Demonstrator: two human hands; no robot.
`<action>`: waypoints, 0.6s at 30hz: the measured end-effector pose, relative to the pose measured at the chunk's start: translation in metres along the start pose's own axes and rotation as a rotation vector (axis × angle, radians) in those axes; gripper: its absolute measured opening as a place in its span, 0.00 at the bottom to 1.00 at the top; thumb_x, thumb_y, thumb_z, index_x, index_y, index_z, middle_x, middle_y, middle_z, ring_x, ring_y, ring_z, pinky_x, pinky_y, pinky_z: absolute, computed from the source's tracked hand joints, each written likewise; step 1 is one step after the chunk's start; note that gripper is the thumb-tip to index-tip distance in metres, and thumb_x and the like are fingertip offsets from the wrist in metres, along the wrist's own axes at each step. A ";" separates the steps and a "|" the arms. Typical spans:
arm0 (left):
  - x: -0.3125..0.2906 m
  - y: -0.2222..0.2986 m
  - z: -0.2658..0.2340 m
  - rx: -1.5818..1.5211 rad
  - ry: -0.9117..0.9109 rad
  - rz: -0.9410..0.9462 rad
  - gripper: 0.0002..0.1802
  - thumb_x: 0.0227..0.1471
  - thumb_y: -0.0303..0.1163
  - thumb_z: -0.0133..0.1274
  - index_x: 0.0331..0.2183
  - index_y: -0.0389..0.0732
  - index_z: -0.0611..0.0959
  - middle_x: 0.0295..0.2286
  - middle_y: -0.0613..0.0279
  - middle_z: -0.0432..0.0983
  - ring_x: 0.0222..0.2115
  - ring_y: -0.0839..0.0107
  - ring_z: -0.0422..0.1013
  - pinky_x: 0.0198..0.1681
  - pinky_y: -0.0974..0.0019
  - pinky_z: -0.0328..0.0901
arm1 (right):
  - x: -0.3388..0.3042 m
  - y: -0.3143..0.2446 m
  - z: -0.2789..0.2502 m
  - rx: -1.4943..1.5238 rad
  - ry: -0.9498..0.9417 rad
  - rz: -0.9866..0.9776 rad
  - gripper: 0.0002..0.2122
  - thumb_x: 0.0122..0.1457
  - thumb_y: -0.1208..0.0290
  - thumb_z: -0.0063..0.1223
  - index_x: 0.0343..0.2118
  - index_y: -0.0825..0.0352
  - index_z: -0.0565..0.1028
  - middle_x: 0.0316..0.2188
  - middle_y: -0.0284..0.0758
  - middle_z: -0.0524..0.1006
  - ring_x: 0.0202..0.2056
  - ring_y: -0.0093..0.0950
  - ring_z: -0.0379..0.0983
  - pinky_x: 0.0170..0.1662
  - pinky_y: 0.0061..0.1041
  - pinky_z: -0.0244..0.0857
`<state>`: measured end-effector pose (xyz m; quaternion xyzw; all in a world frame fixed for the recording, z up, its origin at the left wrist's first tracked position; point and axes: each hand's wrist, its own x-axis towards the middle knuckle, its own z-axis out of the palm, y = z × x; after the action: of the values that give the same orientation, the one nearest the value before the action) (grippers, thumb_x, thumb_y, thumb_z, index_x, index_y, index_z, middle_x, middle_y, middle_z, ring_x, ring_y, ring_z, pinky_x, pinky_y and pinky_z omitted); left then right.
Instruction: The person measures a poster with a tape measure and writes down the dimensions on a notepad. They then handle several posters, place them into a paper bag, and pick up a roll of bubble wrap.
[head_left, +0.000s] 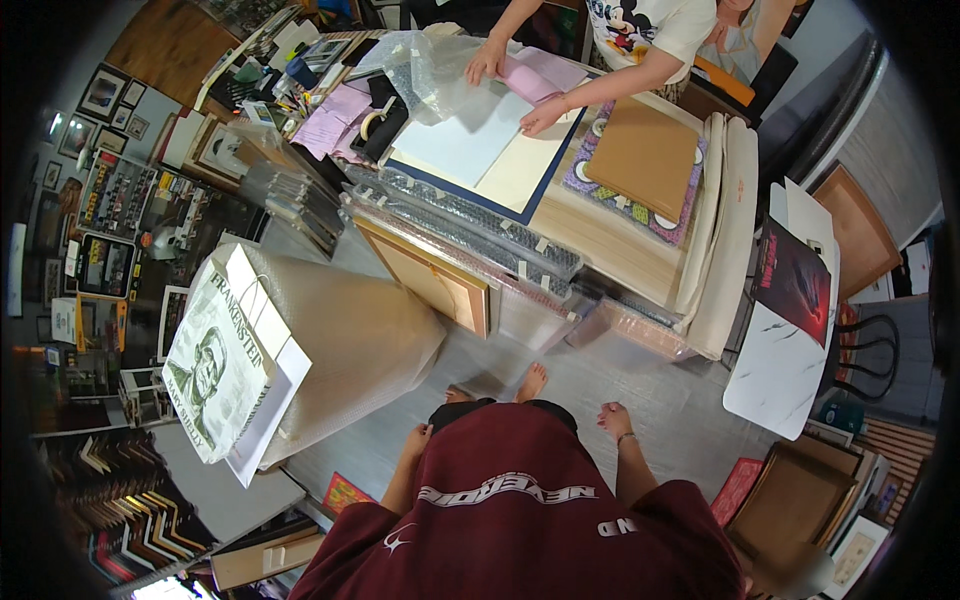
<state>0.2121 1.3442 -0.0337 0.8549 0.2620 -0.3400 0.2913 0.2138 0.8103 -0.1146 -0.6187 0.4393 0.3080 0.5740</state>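
My left hand (pixel 418 441) hangs by my left side against the dark red shirt (pixel 500 540); its fingers are mostly hidden. On the other side my right hand (pixel 614 419) hangs free, fingers curled in, nothing visible in them. Both are apart from the worktable. Across it, a co-worker's one hand (pixel 486 62) rests on bubble wrap (pixel 425 75), beside a folded pink sheet (pixel 528 82). The co-worker's other hand (pixel 543 118) lies at the edge of a pale blue sheet (pixel 455 140), which sits on a cream board with a dark blue border (pixel 520 214).
A brown panel (pixel 645 155) lies on a patterned piece at the table's right. Wrapped frames (pixel 460 225) and a wooden-edged frame (pixel 440 285) lean below. To my left, a book-shaped bag (pixel 215 360) stands on a wrapped bundle (pixel 350 350). A white marbled table (pixel 780 370) is at right.
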 end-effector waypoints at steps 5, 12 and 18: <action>-0.006 0.045 -0.010 -0.196 0.028 0.046 0.24 0.59 0.45 0.53 0.42 0.31 0.81 0.35 0.48 0.82 0.37 0.62 0.78 0.42 0.61 0.69 | -0.003 -0.011 0.012 0.016 -0.006 0.006 0.12 0.64 0.65 0.49 0.39 0.71 0.74 0.26 0.38 0.78 0.24 0.28 0.76 0.26 0.27 0.72; -0.021 0.064 -0.031 -0.159 0.000 -0.017 0.25 0.59 0.46 0.52 0.43 0.32 0.81 0.37 0.47 0.82 0.38 0.60 0.78 0.45 0.60 0.69 | 0.009 -0.027 0.014 -0.081 -0.058 -0.029 0.14 0.65 0.61 0.48 0.45 0.66 0.74 0.29 0.36 0.79 0.25 0.28 0.77 0.27 0.28 0.68; -0.028 0.062 -0.031 -0.142 0.009 0.002 0.25 0.60 0.47 0.52 0.43 0.32 0.82 0.38 0.47 0.82 0.39 0.60 0.77 0.45 0.60 0.69 | 0.026 -0.026 0.008 -0.085 -0.050 -0.033 0.14 0.65 0.60 0.48 0.46 0.65 0.74 0.28 0.36 0.79 0.24 0.28 0.77 0.26 0.28 0.67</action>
<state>0.2482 1.3152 0.0256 0.8340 0.2858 -0.3163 0.3502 0.2490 0.8123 -0.1275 -0.6417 0.4010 0.3322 0.5631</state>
